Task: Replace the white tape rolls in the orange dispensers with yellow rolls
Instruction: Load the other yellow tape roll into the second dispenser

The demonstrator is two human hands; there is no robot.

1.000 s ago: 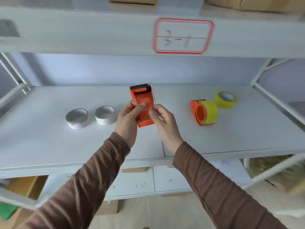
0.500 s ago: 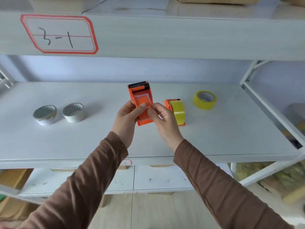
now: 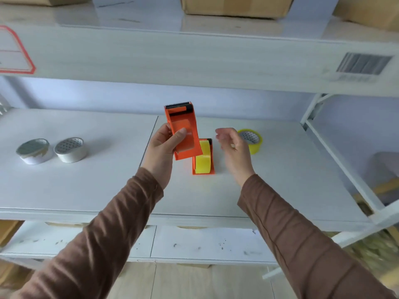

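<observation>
My left hand (image 3: 162, 150) holds an orange tape dispenser (image 3: 184, 130) upright above the shelf, serrated blade at the top; no roll shows in it. My right hand (image 3: 233, 145) hovers open to its right, fingers loosely curled, holding nothing. Behind and below the held dispenser, a second orange dispenser (image 3: 204, 172) stands on the shelf with a yellow roll (image 3: 203, 161) in it. A loose yellow roll (image 3: 252, 140) lies flat just past my right hand. Two white rolls (image 3: 34, 151) (image 3: 70, 149) lie side by side at the left.
The white shelf board (image 3: 108, 186) has a seam down its middle. A shelf beam (image 3: 194, 59) with a red-framed label and a barcode sticker hangs overhead, cardboard boxes (image 3: 235, 5) on top. A white metal upright (image 3: 339, 156) bounds the right side.
My right hand let go of the held dispenser and moved right toward the loose yellow roll. The view swung right, so the shelf items shifted left in frame.
</observation>
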